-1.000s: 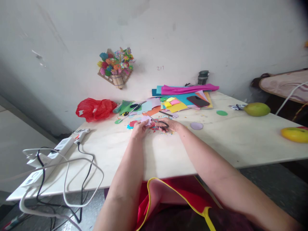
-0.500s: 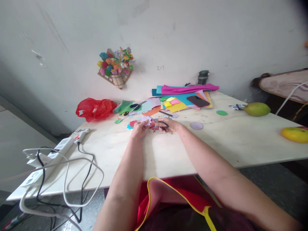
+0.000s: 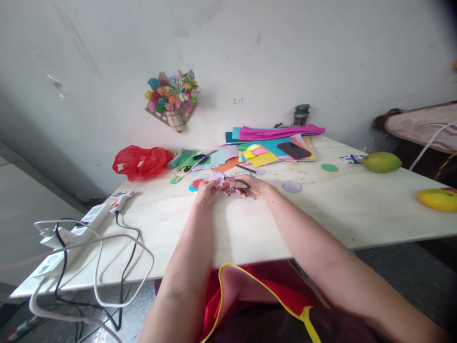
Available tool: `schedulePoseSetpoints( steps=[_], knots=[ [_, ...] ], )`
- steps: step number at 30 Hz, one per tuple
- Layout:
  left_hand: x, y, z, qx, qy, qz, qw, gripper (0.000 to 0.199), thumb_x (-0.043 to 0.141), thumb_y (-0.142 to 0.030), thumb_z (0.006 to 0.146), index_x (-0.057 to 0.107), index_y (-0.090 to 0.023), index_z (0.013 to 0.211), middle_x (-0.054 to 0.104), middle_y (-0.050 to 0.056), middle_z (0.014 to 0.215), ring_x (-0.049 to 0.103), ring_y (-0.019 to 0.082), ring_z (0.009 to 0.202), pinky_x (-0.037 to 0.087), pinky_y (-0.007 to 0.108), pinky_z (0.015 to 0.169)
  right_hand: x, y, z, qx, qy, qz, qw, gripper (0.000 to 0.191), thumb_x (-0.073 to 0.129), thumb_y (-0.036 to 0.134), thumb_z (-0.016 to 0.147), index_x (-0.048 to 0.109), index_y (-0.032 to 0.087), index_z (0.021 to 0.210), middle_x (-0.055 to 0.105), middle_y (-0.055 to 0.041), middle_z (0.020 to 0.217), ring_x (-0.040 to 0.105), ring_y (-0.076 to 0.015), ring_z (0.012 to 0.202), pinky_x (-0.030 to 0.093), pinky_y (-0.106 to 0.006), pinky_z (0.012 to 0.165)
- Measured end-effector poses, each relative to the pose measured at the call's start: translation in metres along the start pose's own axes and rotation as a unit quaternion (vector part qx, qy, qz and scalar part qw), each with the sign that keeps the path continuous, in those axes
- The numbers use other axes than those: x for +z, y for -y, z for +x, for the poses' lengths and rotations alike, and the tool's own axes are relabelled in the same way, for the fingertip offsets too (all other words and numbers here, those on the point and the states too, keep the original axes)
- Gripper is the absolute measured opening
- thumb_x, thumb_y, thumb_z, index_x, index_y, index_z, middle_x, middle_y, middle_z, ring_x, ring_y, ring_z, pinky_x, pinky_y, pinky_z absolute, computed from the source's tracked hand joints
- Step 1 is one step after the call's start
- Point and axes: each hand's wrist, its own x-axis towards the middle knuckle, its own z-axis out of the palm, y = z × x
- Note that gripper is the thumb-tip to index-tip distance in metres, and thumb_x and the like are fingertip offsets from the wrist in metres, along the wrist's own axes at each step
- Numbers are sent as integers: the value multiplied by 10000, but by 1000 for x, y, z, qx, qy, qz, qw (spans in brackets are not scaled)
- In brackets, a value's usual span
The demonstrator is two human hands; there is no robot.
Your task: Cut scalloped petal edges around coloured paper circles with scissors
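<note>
My left hand (image 3: 207,191) pinches a lilac piece of paper (image 3: 216,179) with a scalloped edge. Fingers of my right hand (image 3: 253,184) are closed round the black handles of a pair of scissors (image 3: 243,185), whose blades point left at the lilac paper's edge. Whether the blades are parted is too small to tell. Beneath both hands lie a red paper piece (image 3: 197,183), a blue paper piece (image 3: 193,188) and many tiny scraps. A lilac paper circle (image 3: 292,186) rests to the right of my right hand, and a dark pen (image 3: 249,169) lies just beyond it.
Coloured paper sheets (image 3: 269,159), a phone (image 3: 293,150) and a second pair of scissors (image 3: 200,157) lie at the back. A red plastic bag (image 3: 143,163) and a power strip (image 3: 76,236) with loose cables are at left. Two mangoes, one green (image 3: 382,162), one yellow (image 3: 437,199), sit at right.
</note>
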Motion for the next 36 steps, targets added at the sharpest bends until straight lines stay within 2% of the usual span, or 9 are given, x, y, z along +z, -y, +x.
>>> schedulePoseSetpoints(
  steps=[10,15,22,30,36],
  knots=[
    [2,-3,-1,-9,-10,9,1000,128,729,-132,634,657,-94,733,694,75,716,676,180,695,561,295,697,-1,-3,1,-9,6,1,1000,435,543,587,791,523,154,754,510,51,469,424,-54,326,245,-181,309],
    [1,-2,0,-5,-7,7,1000,156,741,-147,627,654,-89,742,692,74,717,678,175,694,561,285,686,-3,-6,2,-3,6,5,1000,415,544,566,798,543,151,796,509,56,461,411,-54,315,215,-180,299],
    [0,-1,0,-3,-9,0,1000,201,763,-151,614,646,-83,763,686,79,724,687,203,721,564,345,758,-1,-2,-1,3,1,14,1000,371,568,516,807,542,147,781,510,57,465,414,-49,320,230,-168,303],
    [1,-2,0,-8,-20,4,1000,214,781,-196,627,645,-91,754,682,72,716,668,162,648,565,280,665,-2,-5,1,4,-2,26,1000,354,595,488,800,514,153,716,497,56,457,412,-44,323,215,-161,294],
    [-1,-1,2,9,-33,29,999,266,813,-257,582,629,-113,710,603,0,584,551,81,464,474,202,476,-2,-5,1,18,-15,31,999,378,639,497,757,487,158,687,510,51,462,416,-46,328,247,-165,303]
  ],
)
